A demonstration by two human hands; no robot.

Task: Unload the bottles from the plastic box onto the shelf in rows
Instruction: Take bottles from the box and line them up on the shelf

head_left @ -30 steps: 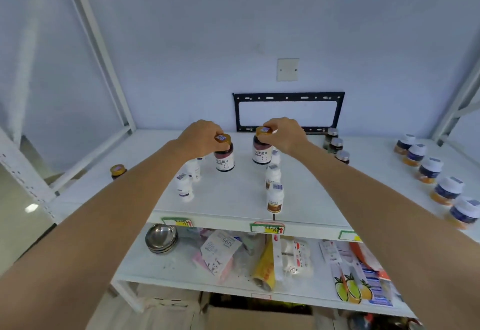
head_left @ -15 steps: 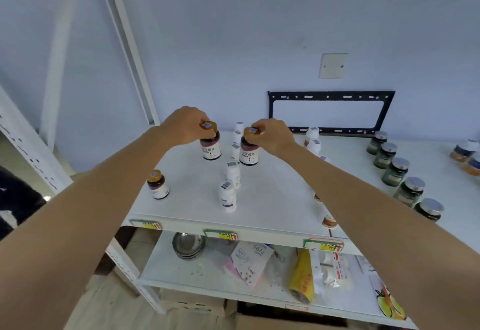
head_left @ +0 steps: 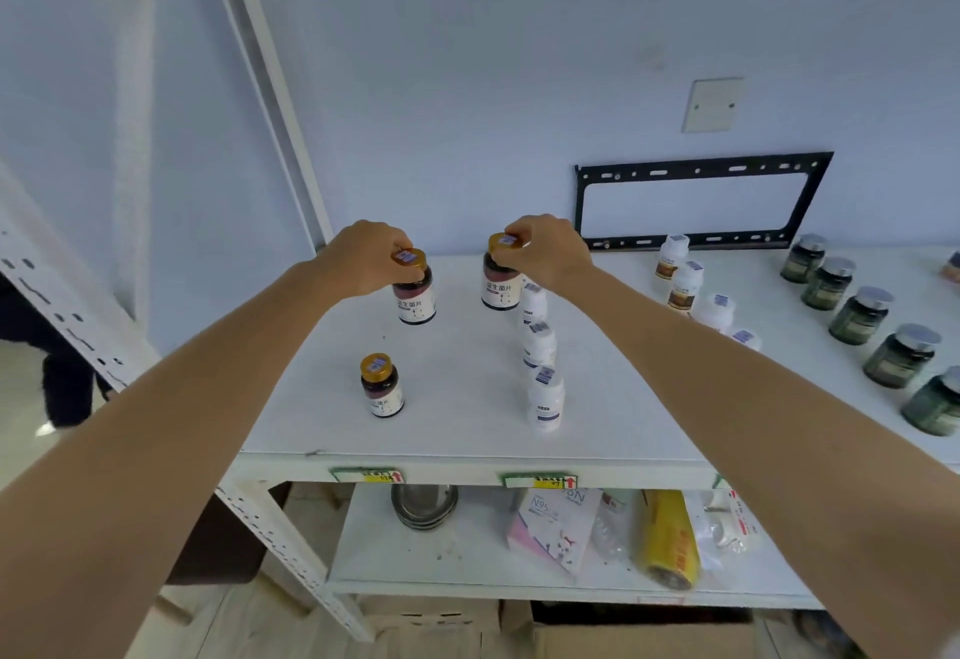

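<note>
My left hand (head_left: 363, 258) grips the gold cap of a dark brown bottle (head_left: 414, 295) over the white shelf (head_left: 457, 430). My right hand (head_left: 548, 250) grips the gold cap of a second dark brown bottle (head_left: 500, 284) a little to the right. I cannot tell whether either bottle touches the shelf. A third brown bottle (head_left: 383, 385) stands alone nearer the front edge. A row of white bottles (head_left: 543, 393) runs front to back just right of my right hand. The plastic box is out of view.
More white bottles (head_left: 680, 284) and a row of dark green jars (head_left: 857, 315) stand on the right of the shelf. A slanted shelf post (head_left: 270, 102) rises at the back left. The lower shelf holds metal bowls (head_left: 425, 505), a mask box and a yellow roll.
The camera has swung left, shifting the shelf contents right in view. Both hands carried their bottles leftward along the shelf, toward the lone brown bottle.
</note>
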